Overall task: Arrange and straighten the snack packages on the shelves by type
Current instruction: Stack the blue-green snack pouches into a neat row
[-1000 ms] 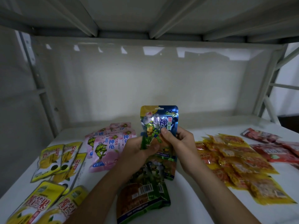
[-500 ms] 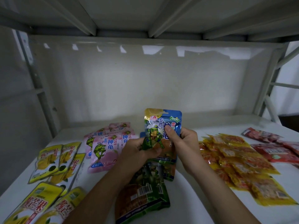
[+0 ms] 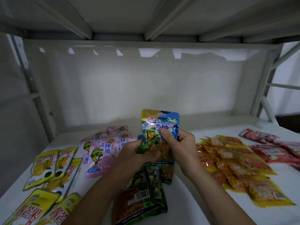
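Note:
I hold a blue turtle snack pouch (image 3: 158,125) upright above the middle of the white shelf (image 3: 186,197). My right hand (image 3: 180,146) pinches its right side, thumb on the front. My left hand (image 3: 138,155) grips the pouch's lower left corner. Below my hands lie green turtle pouches (image 3: 146,192), one showing its barcode back. Pink turtle pouches (image 3: 103,148) lie to the left. Yellow mango packs (image 3: 53,169) lie at far left. Orange-yellow packs (image 3: 233,164) and red packs (image 3: 274,150) lie to the right.
A shelf board with ribs hangs close overhead (image 3: 149,17). The white back panel (image 3: 146,82) closes the rear. Metal uprights stand at the left (image 3: 35,98) and right (image 3: 261,88). Bare shelf surface shows behind the packs.
The blue pouch has shifted slightly right and lower with both hands, and its front now faces me more squarely. The packs lying on the shelf have not moved.

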`<state>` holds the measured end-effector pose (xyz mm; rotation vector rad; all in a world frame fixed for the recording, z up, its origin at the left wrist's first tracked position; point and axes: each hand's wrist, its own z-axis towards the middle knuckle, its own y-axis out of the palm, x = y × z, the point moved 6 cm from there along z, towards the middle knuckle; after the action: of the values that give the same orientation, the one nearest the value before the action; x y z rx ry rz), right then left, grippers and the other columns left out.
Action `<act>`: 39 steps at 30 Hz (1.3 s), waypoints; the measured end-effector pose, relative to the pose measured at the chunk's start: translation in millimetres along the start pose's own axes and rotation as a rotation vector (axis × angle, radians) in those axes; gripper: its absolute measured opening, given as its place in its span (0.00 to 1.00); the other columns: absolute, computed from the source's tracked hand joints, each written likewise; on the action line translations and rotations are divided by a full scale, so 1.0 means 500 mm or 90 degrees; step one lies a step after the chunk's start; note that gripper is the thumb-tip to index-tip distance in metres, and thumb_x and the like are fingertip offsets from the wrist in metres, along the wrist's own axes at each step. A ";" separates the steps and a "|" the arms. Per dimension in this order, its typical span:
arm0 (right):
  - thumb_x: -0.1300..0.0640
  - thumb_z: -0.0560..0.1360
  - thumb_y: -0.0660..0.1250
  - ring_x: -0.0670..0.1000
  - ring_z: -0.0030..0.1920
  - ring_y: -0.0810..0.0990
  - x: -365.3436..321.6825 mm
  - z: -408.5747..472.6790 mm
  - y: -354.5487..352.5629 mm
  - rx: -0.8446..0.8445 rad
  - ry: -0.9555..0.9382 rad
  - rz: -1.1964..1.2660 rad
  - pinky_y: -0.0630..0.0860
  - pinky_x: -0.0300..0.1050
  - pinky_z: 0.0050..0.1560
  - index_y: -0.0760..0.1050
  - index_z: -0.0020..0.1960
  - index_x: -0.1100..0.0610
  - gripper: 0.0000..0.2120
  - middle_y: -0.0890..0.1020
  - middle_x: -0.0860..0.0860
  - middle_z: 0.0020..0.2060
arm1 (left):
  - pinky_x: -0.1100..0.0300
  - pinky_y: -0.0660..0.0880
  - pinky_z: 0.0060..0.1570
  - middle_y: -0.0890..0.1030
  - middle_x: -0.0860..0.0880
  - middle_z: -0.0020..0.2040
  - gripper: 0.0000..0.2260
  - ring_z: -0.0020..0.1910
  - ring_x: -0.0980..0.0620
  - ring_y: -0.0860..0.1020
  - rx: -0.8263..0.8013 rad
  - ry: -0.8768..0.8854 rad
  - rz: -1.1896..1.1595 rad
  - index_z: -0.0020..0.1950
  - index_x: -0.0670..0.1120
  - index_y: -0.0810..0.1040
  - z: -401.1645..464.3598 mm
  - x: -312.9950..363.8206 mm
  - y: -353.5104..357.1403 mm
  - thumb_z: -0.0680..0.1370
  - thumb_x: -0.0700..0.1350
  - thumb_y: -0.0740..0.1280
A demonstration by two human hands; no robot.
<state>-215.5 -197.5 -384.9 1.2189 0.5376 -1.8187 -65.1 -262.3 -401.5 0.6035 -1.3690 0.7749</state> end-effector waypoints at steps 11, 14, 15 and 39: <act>0.57 0.77 0.72 0.50 0.45 0.88 -0.002 -0.005 0.026 -0.096 0.030 0.065 0.83 0.42 0.43 0.84 0.55 0.60 0.10 0.89 0.54 0.47 | 0.43 0.83 0.55 0.89 0.43 0.47 0.04 0.49 0.41 0.87 0.096 0.051 -0.037 0.51 0.43 0.86 0.002 0.014 -0.027 0.79 0.41 0.72; 0.64 0.79 0.71 0.52 0.49 0.88 0.010 -0.005 0.030 -0.111 0.033 0.042 0.83 0.43 0.46 0.83 0.59 0.62 0.09 0.89 0.55 0.51 | 0.44 0.83 0.57 0.89 0.44 0.48 0.04 0.49 0.44 0.88 0.098 0.048 -0.014 0.52 0.43 0.86 0.003 0.010 -0.031 0.78 0.41 0.74; 0.64 0.79 0.71 0.53 0.49 0.88 0.013 -0.002 0.028 -0.105 0.029 0.028 0.84 0.44 0.47 0.84 0.59 0.62 0.09 0.89 0.55 0.51 | 0.44 0.83 0.58 0.89 0.44 0.48 0.04 0.49 0.44 0.88 0.097 0.050 -0.010 0.52 0.43 0.87 0.004 0.010 -0.031 0.78 0.42 0.74; 0.32 0.77 0.67 0.44 0.61 0.80 0.022 -0.046 0.086 -0.213 -0.106 -0.256 0.79 0.41 0.59 0.78 0.66 0.43 0.23 0.81 0.41 0.60 | 0.47 0.82 0.48 0.88 0.47 0.44 0.12 0.45 0.47 0.86 0.183 0.177 -0.017 0.51 0.47 0.88 -0.005 0.041 -0.050 0.82 0.52 0.67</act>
<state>-169.2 -208.1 -400.1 0.7621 1.0008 -2.0335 -43.2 -273.1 -380.1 0.7066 -1.0009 1.0045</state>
